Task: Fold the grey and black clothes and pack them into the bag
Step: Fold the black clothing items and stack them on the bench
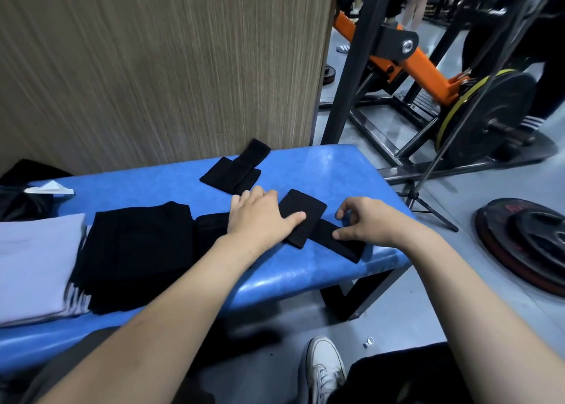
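On the blue bench (pixel 305 165) lies a small black sock-like piece (pixel 305 212), part folded over. My left hand (pixel 260 214) presses flat on it, fingers spread. My right hand (pixel 367 220) pinches the black strip's other end (pixel 339 241) near the bench's front right corner. A second folded small black piece (pixel 235 171) rests farther back. To the left sits a folded black garment (pixel 137 250) beside a folded grey garment (pixel 33 266). A dark bag (pixel 21 198) shows at the far left, mostly cut off.
A wood-grain panel (pixel 153 67) stands behind the bench. Gym machine frame (pixel 360 67) and weight plates (pixel 489 119) stand to the right, more plates (pixel 529 244) on the floor. A white shoe (pixel 324 370) is below the bench edge. A white paper (pixel 50 188) lies near the bag.
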Tool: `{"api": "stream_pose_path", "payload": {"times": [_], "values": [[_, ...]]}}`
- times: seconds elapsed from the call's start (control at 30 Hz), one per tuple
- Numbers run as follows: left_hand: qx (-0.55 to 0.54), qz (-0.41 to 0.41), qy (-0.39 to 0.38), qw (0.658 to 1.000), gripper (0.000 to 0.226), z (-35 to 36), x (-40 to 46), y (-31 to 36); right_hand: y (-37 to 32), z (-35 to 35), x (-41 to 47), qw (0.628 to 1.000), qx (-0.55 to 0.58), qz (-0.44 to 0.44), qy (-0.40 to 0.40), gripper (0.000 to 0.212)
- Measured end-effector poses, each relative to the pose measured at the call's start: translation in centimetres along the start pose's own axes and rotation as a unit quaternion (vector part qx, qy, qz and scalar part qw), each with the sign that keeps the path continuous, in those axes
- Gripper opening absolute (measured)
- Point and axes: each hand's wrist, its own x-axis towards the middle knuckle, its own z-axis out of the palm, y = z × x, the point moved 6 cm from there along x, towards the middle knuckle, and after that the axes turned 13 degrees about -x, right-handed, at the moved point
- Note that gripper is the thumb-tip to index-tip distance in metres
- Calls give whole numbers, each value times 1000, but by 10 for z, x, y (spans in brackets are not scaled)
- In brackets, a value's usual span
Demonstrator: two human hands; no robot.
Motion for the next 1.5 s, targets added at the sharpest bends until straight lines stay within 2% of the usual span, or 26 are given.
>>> {"api": "stream_pose_path", "payload": {"times": [0.13,0.2,0.33,0.4,0.5,0.63,0.7,0.8,0.93,1.0,1.13,1.27,1.5], "values": [[-8,10,0,1000,67,7,5,2,-2,2,-5,997,-69,4,-18,50],[-29,10,-6,1000,70,8,6,4,-6,4,-5,996,-92,3,-21,48],[-93,4,-4,996,67,5,6,4,-8,4,-6,998,-60,10,-33,40],[-108,0,-11,994,54,5,5,4,-6,0,-6,1000,7,10,-18,32],[-119,-3,-18,993,28,5,5,2,-2,-5,-7,981,191,8,-3,21],[-138,-12,-24,990,28,4,2,0,-3,-12,-6,944,327,-3,45,21],[-158,-13,-32,987,20,4,1,0,-11,-11,-6,929,367,-22,48,25],[-212,-38,-36,976,26,-1,0,-2,-30,-5,-7,929,366,-57,18,28],[-258,-48,-38,964,35,-3,0,-3,-50,12,-6,954,284,-87,-36,30],[-267,-44,-36,962,32,-3,0,-5,-51,13,-3,958,273,-87,-23,27],[-255,-22,-36,966,40,-2,-1,-2,-41,5,2,954,293,-66,18,35],[-317,-20,-12,948,34,-12,-2,-1,-22,-7,5,952,281,-16,117,16],[-387,-36,19,921,40,-46,-13,-15,-51,-6,9,915,397,-53,50,18]]}}
